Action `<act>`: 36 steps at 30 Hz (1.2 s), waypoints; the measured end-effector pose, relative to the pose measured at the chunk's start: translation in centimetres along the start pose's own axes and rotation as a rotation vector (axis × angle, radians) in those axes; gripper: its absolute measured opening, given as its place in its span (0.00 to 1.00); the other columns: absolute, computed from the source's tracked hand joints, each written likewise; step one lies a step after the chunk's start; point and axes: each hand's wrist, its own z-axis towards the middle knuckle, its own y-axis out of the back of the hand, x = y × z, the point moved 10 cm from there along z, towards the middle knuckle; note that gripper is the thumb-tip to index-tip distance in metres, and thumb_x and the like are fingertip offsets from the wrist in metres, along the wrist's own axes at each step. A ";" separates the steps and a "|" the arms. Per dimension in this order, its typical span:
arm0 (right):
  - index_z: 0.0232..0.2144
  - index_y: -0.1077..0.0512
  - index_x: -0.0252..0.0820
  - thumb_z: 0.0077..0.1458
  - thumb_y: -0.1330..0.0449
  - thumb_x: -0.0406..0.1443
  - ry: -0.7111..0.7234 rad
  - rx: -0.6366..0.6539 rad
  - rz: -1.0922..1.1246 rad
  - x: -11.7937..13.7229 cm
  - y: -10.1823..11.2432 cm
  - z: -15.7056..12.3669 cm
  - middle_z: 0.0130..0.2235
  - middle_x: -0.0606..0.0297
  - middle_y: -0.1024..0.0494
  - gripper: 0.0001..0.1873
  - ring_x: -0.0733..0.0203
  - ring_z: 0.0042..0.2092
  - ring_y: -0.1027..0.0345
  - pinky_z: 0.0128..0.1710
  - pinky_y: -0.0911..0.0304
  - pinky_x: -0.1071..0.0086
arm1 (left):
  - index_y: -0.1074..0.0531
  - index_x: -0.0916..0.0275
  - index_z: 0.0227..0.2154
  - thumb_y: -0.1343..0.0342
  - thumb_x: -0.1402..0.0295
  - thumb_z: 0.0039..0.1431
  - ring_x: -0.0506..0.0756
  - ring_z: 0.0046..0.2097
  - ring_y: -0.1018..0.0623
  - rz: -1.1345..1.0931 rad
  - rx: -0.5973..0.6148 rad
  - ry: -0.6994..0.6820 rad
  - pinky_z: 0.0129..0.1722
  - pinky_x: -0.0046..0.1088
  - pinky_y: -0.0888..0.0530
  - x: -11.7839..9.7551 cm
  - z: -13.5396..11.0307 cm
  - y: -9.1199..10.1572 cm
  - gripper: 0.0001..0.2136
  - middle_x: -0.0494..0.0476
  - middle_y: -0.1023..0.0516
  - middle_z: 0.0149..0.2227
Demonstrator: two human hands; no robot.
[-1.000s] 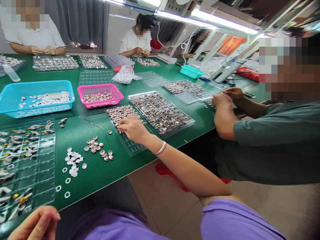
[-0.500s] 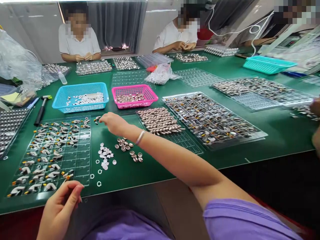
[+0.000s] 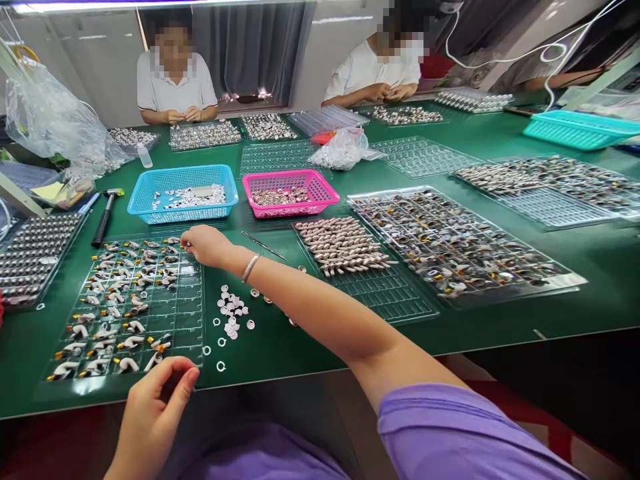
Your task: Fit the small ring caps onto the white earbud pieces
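My right hand [image 3: 210, 245] reaches over the far right corner of a clear compartment tray [image 3: 187, 313]. Its fingers are pinched together on a small part that they mostly cover. Rows of white curved parts with orange ends [image 3: 131, 341] lie in the tray. At the near edge, my left hand [image 3: 153, 410] is held with thumb and forefinger closed; what is between them, if anything, is hidden. Right of the tray are a pile of white discs [image 3: 233, 310] and several thin white rings [image 3: 221, 366]. Some small round cups [image 3: 255, 293] lie partly behind my right forearm.
A blue basket [image 3: 183, 217] and a pink basket [image 3: 293, 212] stand beyond. Tweezers [image 3: 265, 245] lie before them, a hammer [image 3: 104, 219] to the left. Filled trays [image 3: 450, 240] cover the right. Two people in white shirts [image 3: 176, 83] work across the table.
My right hand has moved left, from beside the tray to over its far corner, bringing the small part along. The tweezers are now uncovered. The view has shifted slightly left.
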 end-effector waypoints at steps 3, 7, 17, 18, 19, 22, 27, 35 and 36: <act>0.43 0.27 0.35 0.62 0.41 0.27 0.028 0.020 0.166 1.3 0.4 -3.6 0.40 0.57 0.19 0.07 0.60 0.43 0.25 0.43 0.33 0.69 | 0.21 0.58 0.34 0.38 0.54 0.55 0.52 0.26 0.23 -0.140 -0.095 0.102 0.25 0.23 0.24 1.3 -0.4 0.9 0.13 0.51 0.20 0.26; 0.40 0.29 0.36 0.60 0.37 0.32 0.048 0.158 0.913 3.8 -1.3 -11.7 0.33 0.65 0.21 0.06 0.66 0.34 0.25 0.36 0.29 0.71 | 0.22 0.59 0.47 0.38 0.54 0.56 0.51 0.27 0.22 -0.352 -0.077 0.119 0.25 0.24 0.23 1.2 -0.6 -0.6 0.19 0.55 0.18 0.34; 0.37 0.30 0.43 0.51 0.29 0.43 -0.220 -0.126 1.654 2.9 -5.9 -23.1 0.31 0.69 0.26 0.17 0.68 0.32 0.29 0.37 0.30 0.71 | 0.23 0.61 0.31 0.35 0.57 0.55 0.50 0.26 0.26 -0.603 0.130 0.208 0.22 0.21 0.27 -1.1 -2.1 -7.3 0.12 0.51 0.23 0.27; 0.37 0.30 0.43 0.52 0.30 0.43 -0.220 -0.166 1.637 2.7 -5.8 -23.5 0.32 0.68 0.26 0.16 0.67 0.32 0.29 0.37 0.30 0.70 | 0.24 0.61 0.31 0.35 0.56 0.55 0.51 0.27 0.26 -0.600 0.138 0.207 0.22 0.21 0.27 -1.2 -2.0 -7.5 0.12 0.52 0.24 0.27; 0.38 0.30 0.44 0.53 0.31 0.44 -0.217 -0.205 1.608 2.6 -5.6 -23.9 0.33 0.68 0.27 0.16 0.66 0.33 0.30 0.38 0.29 0.69 | 0.24 0.61 0.31 0.35 0.57 0.54 0.50 0.27 0.26 -0.596 0.144 0.205 0.22 0.21 0.27 -1.3 -2.0 -7.6 0.12 0.52 0.24 0.28; 0.38 0.30 0.45 0.58 0.34 0.42 -0.179 -0.310 1.465 2.3 -4.1 -24.7 0.35 0.66 0.28 0.11 0.65 0.34 0.31 0.38 0.29 0.69 | 0.24 0.60 0.31 0.34 0.60 0.53 0.49 0.26 0.26 -0.590 0.157 0.202 0.23 0.21 0.25 -1.3 -1.8 -7.9 0.10 0.51 0.24 0.29; 0.40 0.26 0.45 0.59 0.36 0.37 -0.053 -0.373 1.110 2.6 -1.4 -25.2 0.38 0.64 0.31 0.07 0.66 0.35 0.33 0.35 0.31 0.70 | 0.23 0.60 0.30 0.33 0.66 0.52 0.52 0.30 0.21 -0.507 0.075 0.134 0.29 0.22 0.21 -2.2 -1.7 -7.1 0.06 0.52 0.20 0.30; 0.43 0.27 0.45 0.59 0.39 0.30 0.046 -0.390 0.691 3.8 0.1 -25.5 0.38 0.62 0.27 0.09 0.63 0.34 0.31 0.34 0.29 0.71 | 0.25 0.55 0.39 0.37 0.77 0.53 0.51 0.35 0.18 0.004 -0.171 -0.395 0.39 0.24 0.21 -6.1 -4.0 -4.4 0.13 0.48 0.18 0.34; 0.43 0.27 0.45 0.60 0.41 0.30 0.060 -0.381 0.655 4.0 0.3 -25.5 0.38 0.61 0.28 0.09 0.63 0.35 0.31 0.34 0.29 0.70 | 0.26 0.55 0.41 0.37 0.78 0.53 0.51 0.35 0.18 0.057 -0.175 -0.456 0.40 0.25 0.21 -6.4 -4.2 -4.5 0.15 0.48 0.17 0.35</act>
